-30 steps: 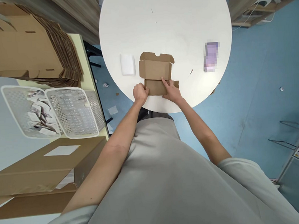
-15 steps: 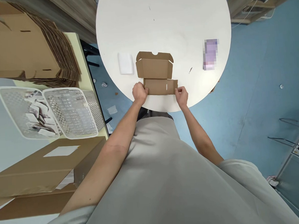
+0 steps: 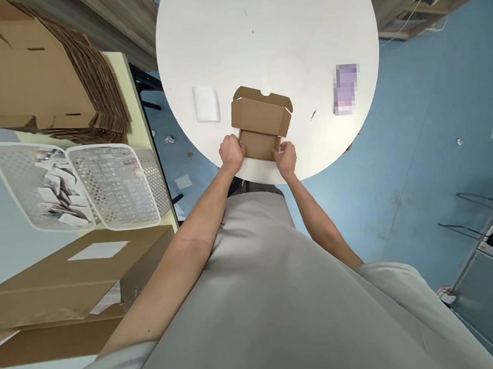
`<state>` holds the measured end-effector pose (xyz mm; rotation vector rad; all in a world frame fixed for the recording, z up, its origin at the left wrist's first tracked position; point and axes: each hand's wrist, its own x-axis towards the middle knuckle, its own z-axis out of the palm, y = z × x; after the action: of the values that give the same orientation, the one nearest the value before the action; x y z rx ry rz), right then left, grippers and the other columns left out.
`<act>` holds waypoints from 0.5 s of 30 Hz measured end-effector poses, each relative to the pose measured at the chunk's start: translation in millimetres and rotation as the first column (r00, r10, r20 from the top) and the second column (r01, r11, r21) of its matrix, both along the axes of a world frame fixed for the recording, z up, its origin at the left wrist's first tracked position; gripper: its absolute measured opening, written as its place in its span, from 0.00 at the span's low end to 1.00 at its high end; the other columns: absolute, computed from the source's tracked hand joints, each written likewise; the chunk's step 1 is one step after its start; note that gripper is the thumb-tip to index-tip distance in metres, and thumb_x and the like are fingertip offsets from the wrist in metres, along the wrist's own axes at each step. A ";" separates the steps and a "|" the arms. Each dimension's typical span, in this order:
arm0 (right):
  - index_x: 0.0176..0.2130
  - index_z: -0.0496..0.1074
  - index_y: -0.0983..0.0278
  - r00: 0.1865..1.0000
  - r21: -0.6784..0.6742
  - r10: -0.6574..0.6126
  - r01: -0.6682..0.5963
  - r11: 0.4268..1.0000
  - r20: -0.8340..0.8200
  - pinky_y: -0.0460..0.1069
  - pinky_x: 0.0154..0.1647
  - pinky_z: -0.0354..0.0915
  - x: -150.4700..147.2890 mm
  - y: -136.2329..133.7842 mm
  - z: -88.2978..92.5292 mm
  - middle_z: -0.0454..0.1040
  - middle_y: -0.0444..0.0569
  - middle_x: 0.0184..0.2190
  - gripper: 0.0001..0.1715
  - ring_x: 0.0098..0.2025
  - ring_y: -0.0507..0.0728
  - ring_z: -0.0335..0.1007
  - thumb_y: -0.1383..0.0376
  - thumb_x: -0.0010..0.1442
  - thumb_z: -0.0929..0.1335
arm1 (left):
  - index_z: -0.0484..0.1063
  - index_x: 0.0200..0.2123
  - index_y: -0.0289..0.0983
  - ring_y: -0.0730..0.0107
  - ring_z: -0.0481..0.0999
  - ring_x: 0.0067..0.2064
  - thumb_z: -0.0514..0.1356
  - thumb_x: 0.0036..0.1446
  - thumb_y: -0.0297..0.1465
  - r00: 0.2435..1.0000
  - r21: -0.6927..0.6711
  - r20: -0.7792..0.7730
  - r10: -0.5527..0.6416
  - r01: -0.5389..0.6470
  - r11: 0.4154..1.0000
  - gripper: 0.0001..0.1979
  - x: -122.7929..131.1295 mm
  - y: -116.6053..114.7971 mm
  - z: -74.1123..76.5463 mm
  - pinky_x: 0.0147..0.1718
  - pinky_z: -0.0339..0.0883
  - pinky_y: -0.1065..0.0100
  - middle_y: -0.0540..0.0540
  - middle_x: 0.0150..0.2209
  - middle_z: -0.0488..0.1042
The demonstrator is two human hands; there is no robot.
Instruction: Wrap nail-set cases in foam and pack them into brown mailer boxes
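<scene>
A small brown cardboard box (image 3: 260,119), partly folded with its lid standing up, sits near the front edge of the round white table (image 3: 270,32). My left hand (image 3: 231,153) is closed on the box's near left corner. My right hand (image 3: 285,157) is closed on its near right corner, with the side flap folded in. A white flat pad (image 3: 206,104) lies on the table just left of the box.
A purple blurred item (image 3: 346,89) lies at the table's right. To the left, a stack of flat cardboard blanks (image 3: 47,68), two white perforated trays (image 3: 79,183) with small items, and large cartons (image 3: 69,284) stand on a side table. Blue floor surrounds.
My right hand has moved left, folding in the box's right flap that stuck out half a second ago. The box has turned slightly. My left hand has stayed on the left corner.
</scene>
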<state>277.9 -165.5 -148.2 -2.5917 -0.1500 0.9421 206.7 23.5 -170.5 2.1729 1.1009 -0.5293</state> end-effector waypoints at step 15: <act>0.42 0.68 0.59 1.000 -0.090 0.007 -0.006 0.996 0.006 0.57 0.48 0.72 10.8 -7.3 -11.6 0.82 0.59 0.41 0.19 0.46 0.68 0.79 0.48 0.80 0.66 | 0.74 0.54 0.41 0.41 0.79 0.62 0.61 0.72 0.35 0.985 0.025 0.126 0.119 -0.123 0.992 0.10 -8.6 1.4 13.7 0.65 0.72 0.45 0.34 0.57 0.77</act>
<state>288.6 -172.8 -159.9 -2.6784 -0.1202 0.9634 198.1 24.9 -156.8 2.1197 1.1710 -0.3199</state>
